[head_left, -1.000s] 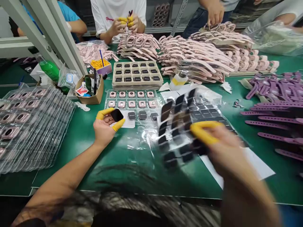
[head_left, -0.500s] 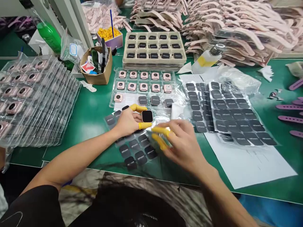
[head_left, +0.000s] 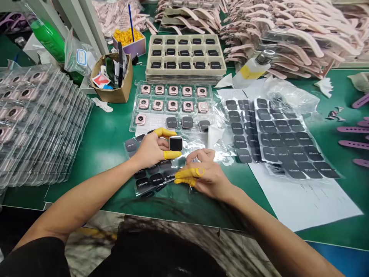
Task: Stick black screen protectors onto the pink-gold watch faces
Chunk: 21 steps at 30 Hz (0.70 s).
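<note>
My left hand [head_left: 151, 149], with yellow finger cots on, grips a small square watch case [head_left: 175, 144] by its edges, its black screen facing up. To the right and a little nearer, my right hand [head_left: 209, 175] is closed in a pinch on the edge of a clear sheet of black square stickers [head_left: 157, 179]. That sheet lies partly under my left hand, and its near right edge is bent up. Just beyond the hands is a clear plastic tray [head_left: 134, 111] of pink watch cases, with several black-covered pieces in its front row.
More sticker sheets [head_left: 296, 152] lie on white paper [head_left: 291, 209] at right. Stacked watch trays [head_left: 43, 123] rise at left. Behind stand a beige tray [head_left: 186, 72], a cardboard box [head_left: 122, 88], a bottle [head_left: 252, 71] and piled pink straps [head_left: 291, 34].
My right hand has moved down and left and now pinches the sticker sheet, whose near edge has bent up. The watch case stays in my left hand, its screen tilted a little.
</note>
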Each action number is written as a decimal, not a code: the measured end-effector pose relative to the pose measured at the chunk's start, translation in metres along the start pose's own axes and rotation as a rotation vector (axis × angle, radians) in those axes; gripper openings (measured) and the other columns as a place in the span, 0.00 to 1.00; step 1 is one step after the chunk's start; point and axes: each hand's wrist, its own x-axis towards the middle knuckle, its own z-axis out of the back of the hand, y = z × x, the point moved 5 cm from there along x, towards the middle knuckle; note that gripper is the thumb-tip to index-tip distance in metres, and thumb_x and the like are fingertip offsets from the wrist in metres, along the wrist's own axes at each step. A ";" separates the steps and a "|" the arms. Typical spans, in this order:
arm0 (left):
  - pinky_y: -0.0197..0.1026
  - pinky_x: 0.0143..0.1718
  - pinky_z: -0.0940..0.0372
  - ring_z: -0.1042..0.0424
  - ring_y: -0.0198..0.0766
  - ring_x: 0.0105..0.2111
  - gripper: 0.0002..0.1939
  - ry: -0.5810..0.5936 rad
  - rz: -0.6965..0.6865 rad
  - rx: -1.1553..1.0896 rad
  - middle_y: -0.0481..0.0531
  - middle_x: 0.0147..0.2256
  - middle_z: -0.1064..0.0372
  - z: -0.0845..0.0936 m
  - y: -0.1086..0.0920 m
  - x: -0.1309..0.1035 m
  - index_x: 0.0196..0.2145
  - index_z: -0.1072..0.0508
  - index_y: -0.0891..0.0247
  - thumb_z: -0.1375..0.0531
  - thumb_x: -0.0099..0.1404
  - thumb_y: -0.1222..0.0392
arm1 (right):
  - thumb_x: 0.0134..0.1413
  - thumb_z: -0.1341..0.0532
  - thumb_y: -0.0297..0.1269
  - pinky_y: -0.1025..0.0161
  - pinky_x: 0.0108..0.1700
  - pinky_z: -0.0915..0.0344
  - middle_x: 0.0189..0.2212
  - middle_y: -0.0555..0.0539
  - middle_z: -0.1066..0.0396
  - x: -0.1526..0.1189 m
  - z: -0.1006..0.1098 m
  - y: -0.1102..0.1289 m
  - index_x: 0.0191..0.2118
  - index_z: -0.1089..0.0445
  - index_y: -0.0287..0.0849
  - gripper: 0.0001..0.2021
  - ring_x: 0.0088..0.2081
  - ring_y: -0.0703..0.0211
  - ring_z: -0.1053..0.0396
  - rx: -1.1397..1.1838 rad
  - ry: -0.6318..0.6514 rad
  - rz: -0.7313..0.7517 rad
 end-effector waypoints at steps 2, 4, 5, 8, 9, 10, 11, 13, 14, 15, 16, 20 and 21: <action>0.34 0.31 0.32 0.25 0.32 0.27 0.38 0.003 -0.003 0.002 0.46 0.28 0.24 0.000 -0.001 0.000 0.51 0.26 0.63 0.19 0.41 0.67 | 0.70 0.40 0.30 0.45 0.51 0.43 0.37 0.53 0.15 0.004 0.011 0.009 0.44 0.22 0.53 0.11 0.47 0.50 0.26 0.052 -0.021 0.078; 0.34 0.31 0.32 0.25 0.33 0.27 0.36 0.001 -0.014 0.021 0.46 0.28 0.25 -0.001 -0.001 0.000 0.50 0.25 0.63 0.20 0.43 0.67 | 0.72 0.40 0.38 0.42 0.51 0.38 0.42 0.50 0.15 0.010 0.028 0.016 0.41 0.21 0.55 0.10 0.51 0.46 0.26 0.220 -0.085 0.077; 0.35 0.32 0.32 0.25 0.33 0.27 0.34 -0.003 -0.025 0.034 0.46 0.28 0.25 -0.001 -0.002 0.000 0.50 0.24 0.64 0.21 0.44 0.67 | 0.70 0.38 0.43 0.44 0.48 0.34 0.41 0.49 0.16 0.014 0.036 0.016 0.39 0.21 0.56 0.09 0.48 0.47 0.25 0.367 -0.116 0.022; 0.36 0.34 0.30 0.25 0.33 0.27 0.32 -0.002 -0.064 0.128 0.47 0.27 0.26 -0.003 -0.002 -0.002 0.50 0.22 0.66 0.22 0.46 0.65 | 0.60 0.28 0.47 0.55 0.33 0.30 0.31 0.51 0.22 0.027 0.041 -0.002 0.34 0.20 0.57 0.05 0.32 0.57 0.26 0.782 -0.115 -0.369; 0.37 0.34 0.30 0.26 0.33 0.27 0.31 0.000 -0.082 0.170 0.47 0.26 0.26 -0.004 -0.003 -0.003 0.50 0.21 0.67 0.22 0.46 0.64 | 0.54 0.24 0.46 0.59 0.31 0.31 0.28 0.53 0.24 0.029 0.038 -0.012 0.33 0.19 0.56 0.05 0.29 0.60 0.28 0.829 -0.118 -0.527; 0.37 0.34 0.29 0.26 0.33 0.27 0.31 0.000 -0.100 0.210 0.47 0.26 0.26 -0.005 -0.003 -0.004 0.50 0.21 0.66 0.22 0.47 0.63 | 0.48 0.21 0.45 0.60 0.31 0.30 0.27 0.53 0.24 0.031 0.034 -0.022 0.34 0.18 0.55 0.09 0.29 0.61 0.28 0.835 -0.137 -0.673; 0.38 0.34 0.28 0.26 0.34 0.27 0.31 -0.001 -0.116 0.241 0.48 0.26 0.26 -0.005 -0.003 -0.005 0.50 0.20 0.66 0.22 0.47 0.62 | 0.41 0.19 0.45 0.61 0.34 0.29 0.28 0.53 0.24 0.031 0.029 -0.033 0.34 0.17 0.53 0.13 0.30 0.61 0.27 0.818 -0.179 -0.802; 0.40 0.36 0.27 0.25 0.35 0.28 0.30 -0.012 -0.141 0.275 0.48 0.27 0.26 -0.006 -0.003 -0.006 0.51 0.19 0.65 0.23 0.48 0.61 | 0.29 0.16 0.46 0.61 0.38 0.27 0.29 0.51 0.22 0.028 0.019 -0.049 0.32 0.18 0.48 0.21 0.33 0.61 0.26 0.802 -0.280 -0.989; 0.40 0.36 0.26 0.25 0.36 0.28 0.30 -0.021 -0.148 0.287 0.48 0.27 0.25 -0.006 -0.003 -0.007 0.51 0.19 0.65 0.23 0.49 0.61 | 0.25 0.15 0.47 0.61 0.39 0.26 0.29 0.50 0.21 0.026 0.013 -0.054 0.31 0.18 0.46 0.23 0.33 0.60 0.25 0.813 -0.311 -1.047; 0.41 0.36 0.26 0.25 0.36 0.27 0.30 -0.027 -0.152 0.297 0.48 0.26 0.26 -0.006 -0.003 -0.007 0.51 0.19 0.65 0.23 0.49 0.60 | 0.23 0.15 0.48 0.61 0.39 0.26 0.29 0.50 0.21 0.024 0.007 -0.057 0.29 0.19 0.45 0.24 0.33 0.60 0.25 0.823 -0.329 -1.087; 0.41 0.35 0.26 0.25 0.36 0.27 0.30 -0.030 -0.154 0.308 0.47 0.26 0.26 -0.006 -0.003 -0.008 0.51 0.18 0.64 0.23 0.49 0.60 | 0.22 0.15 0.48 0.61 0.38 0.26 0.28 0.49 0.21 0.021 0.003 -0.059 0.29 0.20 0.44 0.24 0.32 0.60 0.25 0.828 -0.345 -1.110; 0.40 0.35 0.25 0.23 0.38 0.27 0.29 -0.028 -0.134 0.350 0.47 0.26 0.24 -0.007 -0.004 -0.007 0.51 0.18 0.63 0.23 0.49 0.60 | 0.25 0.15 0.48 0.62 0.35 0.26 0.27 0.49 0.21 0.014 -0.005 -0.058 0.29 0.20 0.44 0.23 0.31 0.60 0.26 0.874 -0.388 -1.125; 0.40 0.34 0.25 0.22 0.38 0.27 0.29 -0.032 -0.123 0.367 0.47 0.26 0.24 -0.007 -0.004 -0.007 0.50 0.18 0.63 0.23 0.49 0.60 | 0.26 0.16 0.47 0.63 0.34 0.26 0.28 0.49 0.20 0.014 -0.006 -0.058 0.30 0.19 0.44 0.23 0.31 0.60 0.26 0.886 -0.389 -1.122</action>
